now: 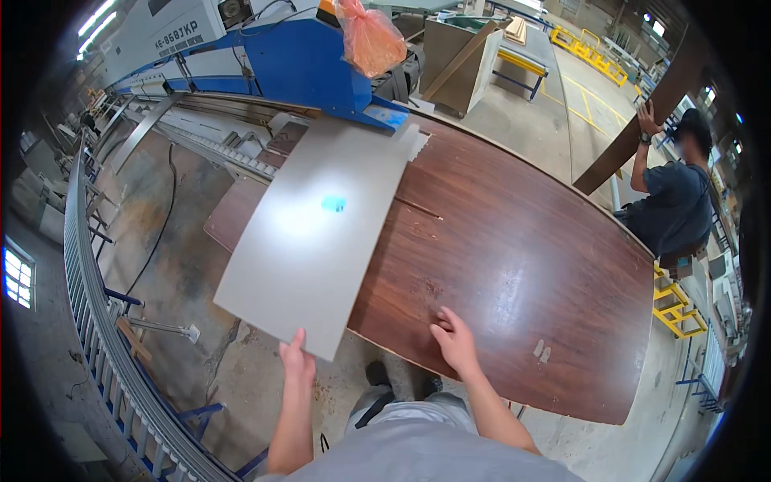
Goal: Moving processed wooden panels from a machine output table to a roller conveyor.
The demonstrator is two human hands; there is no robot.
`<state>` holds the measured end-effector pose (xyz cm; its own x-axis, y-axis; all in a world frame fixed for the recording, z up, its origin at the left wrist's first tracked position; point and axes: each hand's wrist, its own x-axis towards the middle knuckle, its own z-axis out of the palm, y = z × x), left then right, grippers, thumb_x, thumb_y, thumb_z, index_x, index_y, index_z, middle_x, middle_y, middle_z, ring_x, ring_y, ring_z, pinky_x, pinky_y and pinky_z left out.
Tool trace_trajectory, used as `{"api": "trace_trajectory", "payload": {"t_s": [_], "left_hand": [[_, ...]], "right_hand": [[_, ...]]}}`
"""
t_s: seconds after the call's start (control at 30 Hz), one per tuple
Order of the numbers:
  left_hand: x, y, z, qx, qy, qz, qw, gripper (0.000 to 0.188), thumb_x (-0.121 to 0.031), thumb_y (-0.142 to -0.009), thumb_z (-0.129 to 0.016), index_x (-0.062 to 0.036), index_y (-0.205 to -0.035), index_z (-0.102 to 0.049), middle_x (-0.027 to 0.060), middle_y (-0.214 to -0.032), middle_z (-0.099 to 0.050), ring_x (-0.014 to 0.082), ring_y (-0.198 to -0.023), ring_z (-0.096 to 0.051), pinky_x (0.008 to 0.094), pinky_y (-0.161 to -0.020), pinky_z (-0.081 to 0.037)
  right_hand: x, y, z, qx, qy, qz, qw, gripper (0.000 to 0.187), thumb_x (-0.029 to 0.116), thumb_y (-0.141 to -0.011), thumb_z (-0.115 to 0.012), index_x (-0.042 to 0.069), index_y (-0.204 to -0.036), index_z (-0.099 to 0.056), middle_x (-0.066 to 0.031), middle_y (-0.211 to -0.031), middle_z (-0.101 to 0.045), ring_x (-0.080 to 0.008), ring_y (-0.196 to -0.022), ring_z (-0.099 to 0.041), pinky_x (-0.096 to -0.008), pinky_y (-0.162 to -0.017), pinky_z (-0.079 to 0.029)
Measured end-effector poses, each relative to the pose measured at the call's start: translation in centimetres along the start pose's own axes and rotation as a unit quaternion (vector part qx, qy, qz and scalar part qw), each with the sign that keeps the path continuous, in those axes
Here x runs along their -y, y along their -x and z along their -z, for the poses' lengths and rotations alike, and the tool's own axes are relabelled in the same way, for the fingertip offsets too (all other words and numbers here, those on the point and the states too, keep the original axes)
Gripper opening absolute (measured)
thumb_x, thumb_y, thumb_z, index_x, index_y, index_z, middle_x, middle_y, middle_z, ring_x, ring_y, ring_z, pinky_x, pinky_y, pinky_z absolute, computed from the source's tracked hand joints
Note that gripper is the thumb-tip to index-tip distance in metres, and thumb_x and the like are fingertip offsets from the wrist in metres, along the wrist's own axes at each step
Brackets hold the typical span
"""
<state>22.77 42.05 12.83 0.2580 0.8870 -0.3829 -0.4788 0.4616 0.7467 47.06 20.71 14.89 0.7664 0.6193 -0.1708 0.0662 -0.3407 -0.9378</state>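
Note:
A pale grey rectangular panel (289,233) stretches from the blue machine toward me, its near end past the edge of the brown wood-grain tabletop (514,241). My left hand (297,360) grips the panel's near edge, thumb on top and the other fingers hidden beneath. A small turquoise mark (334,204) shows on the panel's face, beside a bright glare. My right hand (454,341) is over the tabletop's near edge, fingers apart and holding nothing. Whether it touches the surface I cannot tell.
A blue and white machine (297,64) with an orange plastic bag (371,40) stands at the far left. A curved roller conveyor (104,321) runs along my left. At the far right a person (671,181) holds a tall dark board (642,104). Yellow frames (679,305) stand beyond the tabletop.

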Motion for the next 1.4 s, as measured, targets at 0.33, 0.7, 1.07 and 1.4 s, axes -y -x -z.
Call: {"api": "trace_trajectory", "payload": {"t_s": [0.33, 0.7, 1.07, 1.4], "left_hand": [[-1.7, 13.0, 5.3, -0.036, -0.019, -0.005, 0.999, 0.061, 0.001, -0.077, -0.057, 0.0008, -0.133, -0.032, 0.0136, -0.128, -0.046, 0.0282, -0.117, -0.048, 0.0417, -0.1, -0.039], [-3.9, 18.6, 7.3, -0.086, -0.055, 0.027, 0.994, 0.06, -0.006, -0.076, -0.062, 0.0003, -0.13, -0.038, 0.0139, -0.123, -0.051, 0.0295, -0.11, -0.052, 0.0405, -0.094, -0.043], [0.3, 27.0, 7.2, -0.357, -0.078, 0.023, 0.931, 0.031, -0.022, -0.085, -0.06, 0.0022, -0.105, -0.058, 0.0112, -0.1, -0.063, 0.0228, -0.094, -0.06, 0.0367, -0.081, -0.049], [6.5, 42.8, 8.8, -0.447, -0.039, -0.061, 0.892, 0.037, -0.024, -0.088, -0.06, 0.0043, -0.111, -0.054, 0.0119, -0.103, -0.062, 0.0182, -0.092, -0.06, 0.0312, -0.079, -0.049]], "right_hand": [[2.3, -10.9, -5.1, 0.117, -0.483, -0.209, 0.842, 0.043, 0.043, -0.091, -0.05, 0.008, -0.117, -0.05, -0.0081, -0.106, -0.06, -0.02, -0.092, -0.059, -0.0361, -0.085, -0.048], [0.9, -10.8, -5.1, 0.143, -0.503, -0.194, 0.83, 0.018, 0.008, -0.08, -0.054, -0.001, -0.096, -0.056, -0.0114, -0.093, -0.062, -0.026, -0.089, -0.061, -0.0403, -0.085, -0.049], [2.9, -4.7, -1.7, 0.246, -0.442, -0.189, 0.841, 0.026, 0.005, -0.076, -0.056, -0.006, -0.1, -0.054, -0.0113, -0.091, -0.061, -0.0229, -0.083, -0.061, -0.0356, -0.077, -0.051], [2.0, 6.6, 2.8, 0.345, -0.406, -0.091, 0.841, 0.05, 0.013, -0.07, -0.057, -0.004, -0.117, -0.05, -0.0124, -0.115, -0.056, -0.027, -0.107, -0.053, -0.0395, -0.094, -0.043]]}}
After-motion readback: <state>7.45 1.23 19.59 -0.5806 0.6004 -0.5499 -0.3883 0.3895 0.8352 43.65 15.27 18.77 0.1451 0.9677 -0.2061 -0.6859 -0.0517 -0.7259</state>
